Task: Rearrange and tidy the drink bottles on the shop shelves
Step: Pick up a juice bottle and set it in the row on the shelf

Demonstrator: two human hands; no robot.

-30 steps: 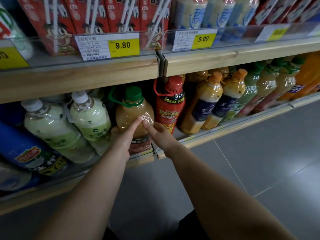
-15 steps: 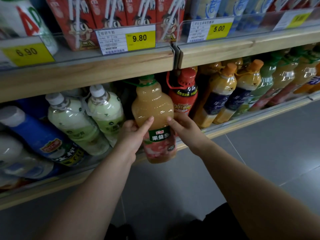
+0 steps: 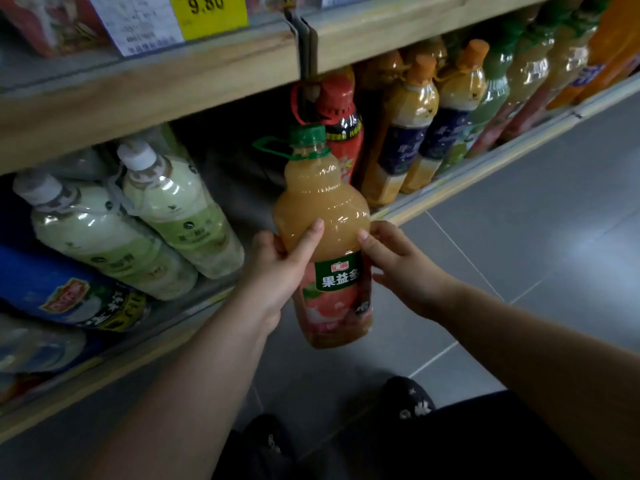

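Green-capped juice bottle (image 3: 322, 216), orange-pink label, upright; left hand (image 3: 277, 271), right hand (image 3: 398, 268) fingers clasp it.

A shop, likely a grocery — wooden shelves (image 3: 149, 88) of drink bottles (image 3: 408, 133), price tag (image 3: 207, 12)

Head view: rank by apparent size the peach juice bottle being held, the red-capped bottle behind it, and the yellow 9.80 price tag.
1. Peach juice bottle, though nearness to the camera inflates it.
2. Red-capped bottle, partly hidden behind it.
3. Yellow price tag, cut off by the frame's top edge, so its rank is unsure.
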